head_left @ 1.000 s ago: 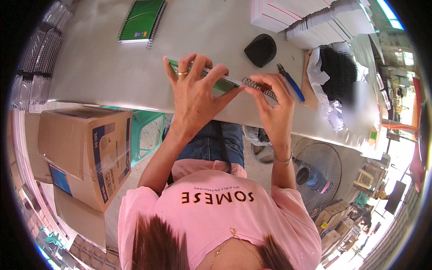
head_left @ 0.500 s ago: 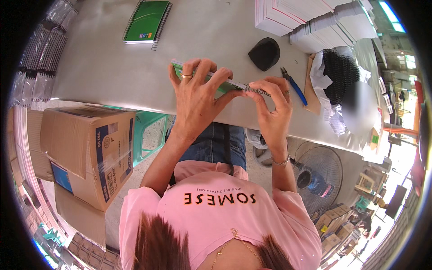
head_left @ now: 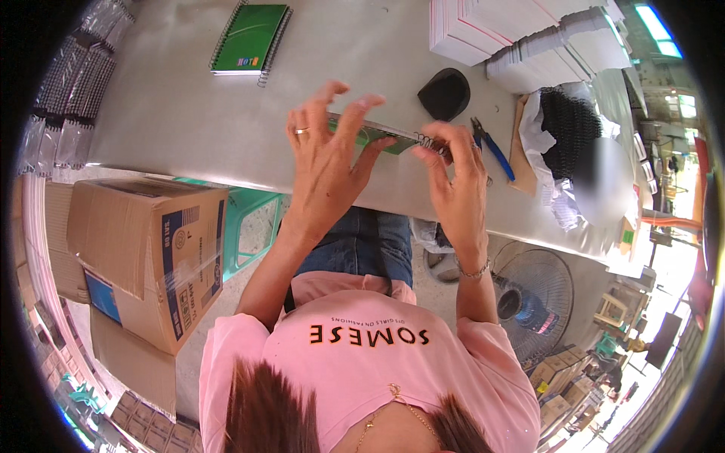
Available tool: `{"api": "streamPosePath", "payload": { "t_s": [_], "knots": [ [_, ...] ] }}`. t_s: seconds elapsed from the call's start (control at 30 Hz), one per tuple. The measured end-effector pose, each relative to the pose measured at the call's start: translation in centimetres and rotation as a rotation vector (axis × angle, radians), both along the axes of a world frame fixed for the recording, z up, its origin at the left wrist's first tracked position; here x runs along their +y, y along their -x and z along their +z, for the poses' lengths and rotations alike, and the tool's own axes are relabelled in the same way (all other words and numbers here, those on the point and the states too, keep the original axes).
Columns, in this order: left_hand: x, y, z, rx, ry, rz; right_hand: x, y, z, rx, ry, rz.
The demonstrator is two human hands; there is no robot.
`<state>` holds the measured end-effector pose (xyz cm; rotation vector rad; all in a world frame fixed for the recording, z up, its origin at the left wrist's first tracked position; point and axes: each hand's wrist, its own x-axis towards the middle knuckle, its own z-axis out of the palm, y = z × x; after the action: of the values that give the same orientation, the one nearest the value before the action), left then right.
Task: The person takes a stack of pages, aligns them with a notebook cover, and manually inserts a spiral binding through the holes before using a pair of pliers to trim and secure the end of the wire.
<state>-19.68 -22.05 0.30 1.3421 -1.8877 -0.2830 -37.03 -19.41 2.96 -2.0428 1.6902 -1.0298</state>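
Above the near edge of the table, a small green notebook (head_left: 404, 143) is held tilted, nearly edge-on. My left hand (head_left: 323, 170) grips it, the thumb on the green cover and some fingers raised beyond the top edge. At the notebook's right end my right hand (head_left: 462, 177) pinches a dark spiral binding wire (head_left: 427, 141) between thumb and fingers. How much of the wire is threaded through the pages is hidden by the fingers. Another green spiral notebook (head_left: 251, 39) lies flat at the far left.
Blue-handled pliers (head_left: 495, 155) and a black rounded pad (head_left: 444, 94) lie right of my hands. Farther right are a heap of black coils (head_left: 566, 124) in white wrapping and stacked page blocks (head_left: 483, 30). A cardboard box (head_left: 162, 257) and a fan (head_left: 536, 302) stand below table level.
The left fingers have lifted and spread, and the left thumb has slid onto the cover. The notebook's right end and the right hand have moved slightly right.
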Motion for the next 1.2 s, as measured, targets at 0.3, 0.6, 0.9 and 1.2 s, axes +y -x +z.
{"api": "streamPosePath", "payload": {
  "t_s": [0.3,0.6,0.9,1.2],
  "knots": [
    [0.0,-0.1,-1.0,0.289,-0.047,0.064,-0.7,-0.5,0.3,0.12,0.072,0.023],
    [-0.3,-1.4,-1.5,0.275,-0.147,-0.057,-2.9,2.4,0.2,0.095,-0.027,0.074],
    [-1.4,-2.4,-1.8,0.333,-0.094,-0.112,-6.4,7.0,-2.4,-0.375,-0.361,0.238],
    [-1.9,-2.4,-2.4,0.305,-0.044,-0.154,-3.3,6.2,-1.8,-0.838,-0.718,0.551]
  ]
}}
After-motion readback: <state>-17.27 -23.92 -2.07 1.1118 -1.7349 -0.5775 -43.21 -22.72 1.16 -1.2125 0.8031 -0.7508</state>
